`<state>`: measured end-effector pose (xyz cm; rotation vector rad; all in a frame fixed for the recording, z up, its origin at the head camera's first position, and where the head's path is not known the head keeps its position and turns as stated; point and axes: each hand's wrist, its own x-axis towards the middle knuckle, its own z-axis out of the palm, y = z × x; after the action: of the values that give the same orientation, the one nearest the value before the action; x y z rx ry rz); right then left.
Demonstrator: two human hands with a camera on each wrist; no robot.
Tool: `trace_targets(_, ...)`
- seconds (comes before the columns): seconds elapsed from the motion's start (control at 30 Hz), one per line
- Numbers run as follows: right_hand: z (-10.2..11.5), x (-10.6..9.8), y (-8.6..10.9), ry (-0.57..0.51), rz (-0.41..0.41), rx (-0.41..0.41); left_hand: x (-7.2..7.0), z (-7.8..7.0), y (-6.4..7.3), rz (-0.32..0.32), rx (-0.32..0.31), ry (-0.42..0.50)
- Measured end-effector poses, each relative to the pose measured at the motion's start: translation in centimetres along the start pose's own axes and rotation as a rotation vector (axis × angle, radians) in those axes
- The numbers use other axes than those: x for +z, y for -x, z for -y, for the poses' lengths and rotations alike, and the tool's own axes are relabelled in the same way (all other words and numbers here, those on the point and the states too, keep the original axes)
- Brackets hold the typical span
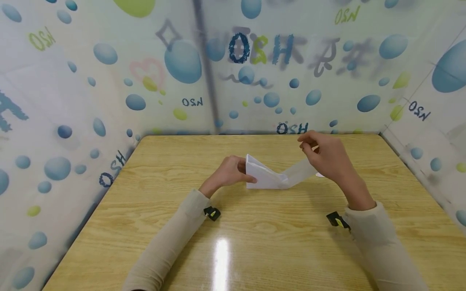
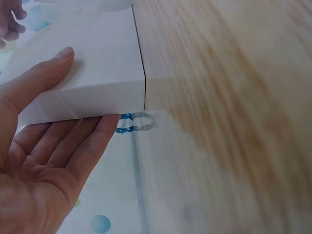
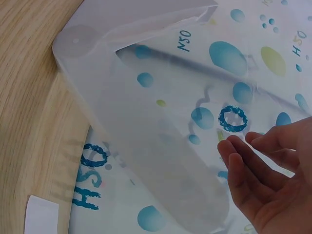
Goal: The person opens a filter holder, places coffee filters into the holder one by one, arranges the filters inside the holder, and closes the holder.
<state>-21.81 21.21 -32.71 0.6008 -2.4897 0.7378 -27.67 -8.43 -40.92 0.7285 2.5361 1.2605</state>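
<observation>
A white wedge-shaped folded case [image 1: 263, 178] with an open top stands on the table. My left hand [image 1: 231, 171] grips its left end, the thumb [image 2: 46, 78] on the near face and the fingers behind the narrow end wall. From the case's right end a translucent, round-ended flap [image 3: 146, 146] slants up and to the right, with a round disc [image 3: 75, 40] at its base. My right hand [image 1: 324, 155] is raised over the flap's far end, fingers loosely bent. In the right wrist view nothing shows between its fingertips, and a gap separates them from the flap.
A small white piece [image 3: 41, 214] lies on the wooden table [image 1: 174, 153], partly behind my right hand in the head view. Walls printed with bubbles [image 1: 182, 60] and letters enclose the back and both sides.
</observation>
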Motion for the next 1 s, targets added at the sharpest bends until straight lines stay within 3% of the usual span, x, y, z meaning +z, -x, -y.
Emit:
trace_targets(0.3,-1.1,-0.3,0.1,0.017,-0.031,-0.01,0.0,0.0,0.0,0.002,0.006,0.002)
trace_targets(0.63,-2.4,-2.1,0.1,0.035,-0.029,0.097,-0.1,-0.4,0.0,0.005,0.015,0.008)
trace_targets(1.0,-6.1,-2.7,0.9,0.01,0.004,0.244,0.1,-0.1,0.1,0.005,0.014,0.0)
